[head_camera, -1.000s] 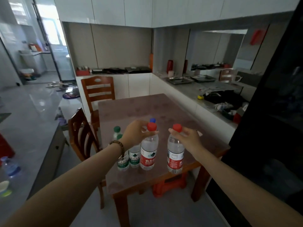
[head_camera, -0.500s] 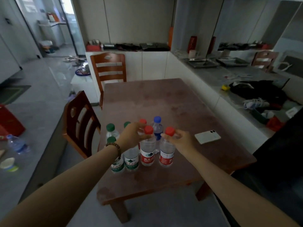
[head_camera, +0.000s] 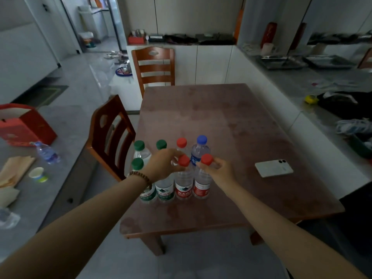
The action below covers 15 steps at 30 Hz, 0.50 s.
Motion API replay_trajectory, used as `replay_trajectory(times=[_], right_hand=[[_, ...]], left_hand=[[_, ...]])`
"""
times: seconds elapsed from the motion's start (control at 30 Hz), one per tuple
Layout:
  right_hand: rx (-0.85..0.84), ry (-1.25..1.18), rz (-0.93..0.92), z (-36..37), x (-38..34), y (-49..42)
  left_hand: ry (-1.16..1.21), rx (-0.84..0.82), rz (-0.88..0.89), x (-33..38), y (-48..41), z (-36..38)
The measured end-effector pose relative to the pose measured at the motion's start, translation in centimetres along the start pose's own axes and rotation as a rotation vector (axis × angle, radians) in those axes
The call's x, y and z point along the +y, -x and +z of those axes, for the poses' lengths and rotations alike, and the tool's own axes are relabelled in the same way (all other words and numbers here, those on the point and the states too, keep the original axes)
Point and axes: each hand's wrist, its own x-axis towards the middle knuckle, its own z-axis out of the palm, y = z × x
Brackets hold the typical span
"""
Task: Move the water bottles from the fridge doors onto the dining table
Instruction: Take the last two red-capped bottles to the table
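- Head view: the left hand (head_camera: 164,165) has its grip closed round the neck of a red-capped bottle (head_camera: 183,178), fingers just under the cap; a bead bracelet (head_camera: 141,176) sits on that wrist.
- The right hand (head_camera: 220,169) pinches the neck of a second red-capped bottle (head_camera: 202,181) the same way, its grip narrow and holding.
- Both held bottles stand upright on the desk (head_camera: 221,121), touching side by side near its front left part, red labels facing the camera.
- Left of them, in the same front row, stand two green-labelled bottles (head_camera: 165,191); the left forearm crosses over them and hides much of the outer one.
- Behind the pair stand a blue-capped bottle (head_camera: 200,149), a third red-capped one (head_camera: 181,143) and two more with green caps (head_camera: 139,147), packed close together in a cluster.
- A white phone (head_camera: 273,168) lies flat on the desk to the right, well apart from the bottles.
- The far half of the desk top is bare brown surface.
- One wooden chair (head_camera: 111,133) stands at the desk's left side, close to the cluster; another chair (head_camera: 154,66) stands at the far end.
- A grey side counter (head_camera: 60,141) on the left carries a red box (head_camera: 26,125), a small bottle lying down (head_camera: 47,152) and a paper cup (head_camera: 38,174).
- A long counter (head_camera: 314,87) along the right holds trays and dark cloth.
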Motion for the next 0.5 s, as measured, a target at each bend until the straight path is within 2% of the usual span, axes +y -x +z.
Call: replay_trajectory(times=[0.2,0.33,0.5], right_hand=[[-0.070,0.065,-0.017,-0.2,0.1,-1.1],[-0.032,0.177,-0.069,-0.1,0.1,-1.4],[-0.088,0.153,-0.003,0.0,0.4,-1.0]], left_hand=[[0.012,-0.040,-0.032,-0.5,-1.0,0.1],[0.000,-0.029,-0.027,-0.5,-1.0,0.3],[0.023,0.021,-0.013,-0.3,-0.5,0.3]])
